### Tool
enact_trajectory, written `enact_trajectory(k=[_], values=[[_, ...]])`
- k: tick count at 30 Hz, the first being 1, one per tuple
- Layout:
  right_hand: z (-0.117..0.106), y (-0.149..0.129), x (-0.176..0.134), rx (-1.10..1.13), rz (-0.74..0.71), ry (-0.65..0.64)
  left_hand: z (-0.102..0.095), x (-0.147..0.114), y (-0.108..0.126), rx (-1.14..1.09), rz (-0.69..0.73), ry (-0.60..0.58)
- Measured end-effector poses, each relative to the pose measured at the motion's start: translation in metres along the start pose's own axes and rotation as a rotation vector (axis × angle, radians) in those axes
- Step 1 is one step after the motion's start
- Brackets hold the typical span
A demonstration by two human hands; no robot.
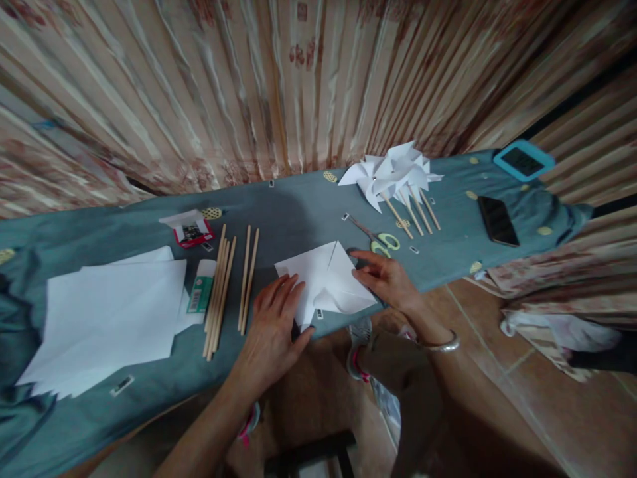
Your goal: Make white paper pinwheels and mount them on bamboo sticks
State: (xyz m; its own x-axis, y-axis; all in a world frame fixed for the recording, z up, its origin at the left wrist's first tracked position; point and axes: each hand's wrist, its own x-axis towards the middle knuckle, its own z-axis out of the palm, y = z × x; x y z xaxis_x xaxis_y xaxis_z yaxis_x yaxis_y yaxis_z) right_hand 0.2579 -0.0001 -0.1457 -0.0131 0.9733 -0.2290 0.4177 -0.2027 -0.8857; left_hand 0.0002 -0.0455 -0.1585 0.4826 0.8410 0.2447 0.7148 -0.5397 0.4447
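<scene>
Paper square (331, 282), white, cut in from its corners, lies on the teal tablecloth (298, 212) near its front edge, between both hands. Right-hand part of the sheet curves up a bit; a slit runs in from the top corner. Left hand (273, 315) is palm down on the left part, fingers slightly apart and laid over the paper, thumb spread wide by the bottom corner, nothing gripped. Right hand (388, 279) is at the right edge, index finger stretched along the upper side, thumb near the edge; gap looks narrow, can't tell if paper is pinched. Silver bangle (442, 342) on right wrist. Scissors (373, 236) with yellow-green handles lie just beyond the right hand. Behind them, several white paper pinwheels (393, 174) overlap in a pile, wooden sticks pointing toward the front. Farther right: black smartphone (498, 220), blue-framed digital display (522, 161). Left of the left hand: two loose wooden sticks (245, 277), then a bunch of wooden dowels (219, 299), a green-and-white glue stick (202, 292), and a stack of white paper (114, 312). Small open red box (193, 232) behind the glue. Pleated curtain (239, 86) at back.
</scene>
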Motion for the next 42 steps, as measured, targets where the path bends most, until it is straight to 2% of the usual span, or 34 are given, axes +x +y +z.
enact_trajectory(k=[3,7,12,14,19,22,24,27,32,42], values=[[-0.001,0.002,-0.018,0.060,0.001,-0.044,-0.001,0.001,-0.003,0.033,0.000,0.020],[0.007,0.004,-0.035,0.156,-0.027,-0.177,-0.005,0.007,-0.011,0.063,-0.018,0.074],[0.010,0.008,-0.049,0.081,-0.108,-0.330,-0.008,0.014,-0.019,0.111,-0.033,0.146],[0.007,0.007,-0.054,-0.040,-0.149,-0.310,-0.008,0.015,-0.020,0.111,-0.032,0.162],[-0.001,-0.001,-0.062,-0.462,-0.427,-0.065,-0.009,0.013,-0.017,0.042,-0.019,0.172],[0.004,-0.004,-0.066,-0.583,-0.559,-0.137,-0.010,0.011,-0.009,-0.009,0.014,0.162],[0.011,-0.004,-0.069,-0.613,-0.588,-0.204,-0.011,0.009,-0.001,-0.040,0.057,0.144],[0.018,-0.003,-0.071,-0.631,-0.586,-0.237,-0.009,0.006,0.009,-0.072,0.120,0.095],[0.017,-0.006,-0.067,-0.609,-0.590,-0.228,-0.008,0.005,0.016,-0.062,0.146,0.010],[0.013,-0.008,-0.055,-0.463,-0.561,-0.183,-0.007,0.010,0.017,-0.032,0.145,-0.041]])
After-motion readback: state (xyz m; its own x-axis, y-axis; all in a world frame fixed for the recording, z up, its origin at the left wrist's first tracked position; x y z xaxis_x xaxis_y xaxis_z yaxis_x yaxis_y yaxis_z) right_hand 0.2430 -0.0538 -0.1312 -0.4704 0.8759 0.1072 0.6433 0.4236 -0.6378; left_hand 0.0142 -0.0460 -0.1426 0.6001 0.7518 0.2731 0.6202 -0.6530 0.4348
